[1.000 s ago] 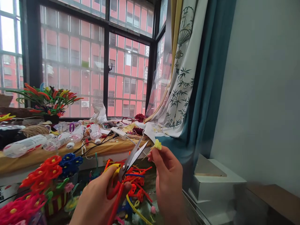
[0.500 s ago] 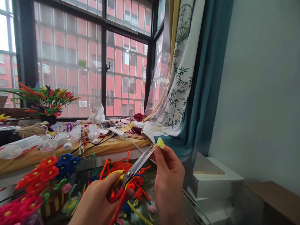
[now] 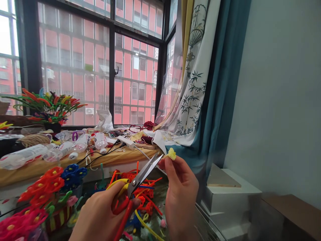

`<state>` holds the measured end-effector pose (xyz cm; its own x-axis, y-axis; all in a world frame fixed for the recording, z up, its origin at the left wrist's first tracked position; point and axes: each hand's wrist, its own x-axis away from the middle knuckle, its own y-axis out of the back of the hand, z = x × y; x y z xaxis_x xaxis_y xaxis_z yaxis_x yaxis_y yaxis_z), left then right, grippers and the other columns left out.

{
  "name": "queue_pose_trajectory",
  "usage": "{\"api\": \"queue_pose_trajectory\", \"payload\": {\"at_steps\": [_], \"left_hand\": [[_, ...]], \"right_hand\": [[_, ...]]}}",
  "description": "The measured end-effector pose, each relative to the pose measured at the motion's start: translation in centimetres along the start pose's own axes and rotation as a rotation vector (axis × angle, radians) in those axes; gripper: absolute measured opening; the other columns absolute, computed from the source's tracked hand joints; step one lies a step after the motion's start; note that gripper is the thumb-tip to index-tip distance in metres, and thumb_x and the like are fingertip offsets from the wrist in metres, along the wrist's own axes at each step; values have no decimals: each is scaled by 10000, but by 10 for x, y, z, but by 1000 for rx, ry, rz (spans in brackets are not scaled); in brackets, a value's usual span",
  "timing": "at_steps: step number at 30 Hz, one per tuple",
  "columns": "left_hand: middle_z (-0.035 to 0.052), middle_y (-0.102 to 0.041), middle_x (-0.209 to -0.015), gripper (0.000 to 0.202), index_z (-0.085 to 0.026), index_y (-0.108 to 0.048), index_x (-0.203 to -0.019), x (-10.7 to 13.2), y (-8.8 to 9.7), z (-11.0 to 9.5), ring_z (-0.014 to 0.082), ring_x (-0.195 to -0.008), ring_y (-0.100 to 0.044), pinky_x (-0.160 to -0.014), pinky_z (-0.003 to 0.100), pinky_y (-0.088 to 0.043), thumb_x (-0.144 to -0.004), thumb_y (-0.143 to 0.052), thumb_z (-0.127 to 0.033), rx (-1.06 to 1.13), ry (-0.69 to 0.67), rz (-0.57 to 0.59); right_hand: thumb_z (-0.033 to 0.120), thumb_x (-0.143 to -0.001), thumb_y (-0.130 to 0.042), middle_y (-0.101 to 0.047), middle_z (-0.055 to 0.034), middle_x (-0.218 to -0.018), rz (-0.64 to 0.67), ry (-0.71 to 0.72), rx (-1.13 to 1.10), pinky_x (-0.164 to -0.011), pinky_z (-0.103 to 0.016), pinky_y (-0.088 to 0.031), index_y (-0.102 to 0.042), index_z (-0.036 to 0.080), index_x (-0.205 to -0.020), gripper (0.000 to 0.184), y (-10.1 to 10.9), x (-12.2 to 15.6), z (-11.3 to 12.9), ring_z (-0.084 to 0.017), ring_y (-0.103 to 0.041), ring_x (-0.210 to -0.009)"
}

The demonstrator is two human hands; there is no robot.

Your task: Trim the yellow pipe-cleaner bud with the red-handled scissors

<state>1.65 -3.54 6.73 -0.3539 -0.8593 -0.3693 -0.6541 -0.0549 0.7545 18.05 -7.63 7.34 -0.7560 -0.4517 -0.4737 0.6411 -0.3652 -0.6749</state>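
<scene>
The big window (image 3: 100, 63) is filling the far wall, with a printed curtain (image 3: 198, 77) hanging at its right. Below it, a long desk (image 3: 37, 167) is carrying bottles, cables and twine, and a heap of coloured pipe cleaners (image 3: 144, 194) is lying nearer. At lower left, red and blue pipe-cleaner flowers (image 3: 54, 180) are standing in a pot. The left hand (image 3: 100, 214) is gripping red-handled scissors (image 3: 136, 182), fingers curled through the loops, blades slightly parted and pointing up toward the right. The right hand (image 3: 180, 197) is pinching a small yellow fuzzy piece (image 3: 172, 154) between thumb and fingertips, holding it just beside the blade tips. Trimming cleanly, I'd judge, is calling for keeping the fingertips clear of the blades and taking small snips.
</scene>
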Motion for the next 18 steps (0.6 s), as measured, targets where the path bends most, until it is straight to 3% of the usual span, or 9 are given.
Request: {"api": "queue_pose_trajectory", "payload": {"at_steps": [5,11,15,18], "left_hand": [[-17,-800,-798,332,-306,-636,-841,1,5,-6,271,-795,-755,-661,289,-385,-876,-489,-602,-35,32,18],[7,-802,-899,318,-303,-589,-922,2,9,-10,315,-884,-742,-733,339,-392,-873,-414,-565,-87,62,89],[20,-821,-932,297,-312,-584,-921,1,5,-8,333,-917,-752,-725,343,-375,-848,-430,-555,-114,79,127],[3,-826,-870,255,-318,-613,-934,2,-3,-6,319,-899,-776,-701,329,-374,-856,-449,-497,-132,48,60]], "right_hand": [[370,-839,-916,-815,-11,-723,-38,28,34,-663,-221,-627,-851,197,-849,184,2,-1,0,-152,-773,-687],[367,-833,-907,-813,-7,-704,-26,42,78,-634,-220,-635,-851,198,-825,179,0,0,2,-152,-769,-644],[338,-774,-930,-827,-10,-738,-92,24,85,-638,-211,-631,-856,200,-824,164,-6,4,8,-153,-762,-682],[328,-781,-926,-847,-23,-792,-76,16,84,-669,-226,-633,-865,205,-859,157,-5,3,6,-165,-771,-727]]}}
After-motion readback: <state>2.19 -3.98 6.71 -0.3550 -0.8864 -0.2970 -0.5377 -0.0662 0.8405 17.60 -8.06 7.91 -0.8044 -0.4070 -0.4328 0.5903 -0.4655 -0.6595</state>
